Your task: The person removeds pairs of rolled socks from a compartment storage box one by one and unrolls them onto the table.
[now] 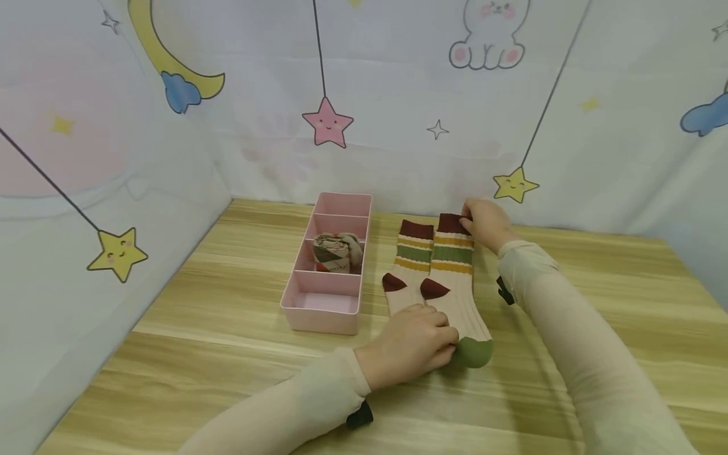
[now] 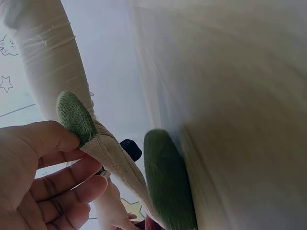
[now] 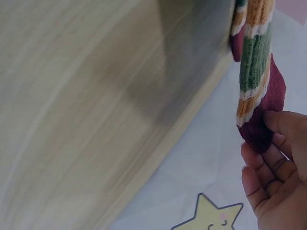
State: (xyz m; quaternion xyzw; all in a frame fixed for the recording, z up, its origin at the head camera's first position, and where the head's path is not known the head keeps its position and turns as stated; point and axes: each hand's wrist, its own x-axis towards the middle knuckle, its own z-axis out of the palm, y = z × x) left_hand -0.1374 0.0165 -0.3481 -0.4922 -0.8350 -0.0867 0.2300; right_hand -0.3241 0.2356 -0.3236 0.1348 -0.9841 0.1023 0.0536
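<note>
Two cream socks with dark red cuffs and heels, green and mustard stripes and green toes are side by side in the head view. My right hand (image 1: 490, 222) pinches the dark red cuff of the right-hand sock (image 1: 457, 294). At that sock's green toe (image 2: 76, 117), my left hand (image 2: 53, 177) holds the tip between thumb and fingers, raised off the table. Lower in the left wrist view is the green toe (image 2: 165, 179) of the other sock. That left-hand sock (image 1: 414, 253) is partly covered by my left hand in the head view.
Left of the socks stands a pink divided box (image 1: 324, 321). A rolled patterned sock bundle (image 1: 335, 253) sits in its second compartment from the front. A printed white curtain (image 1: 392, 164) hangs behind the wooden table (image 1: 222, 303).
</note>
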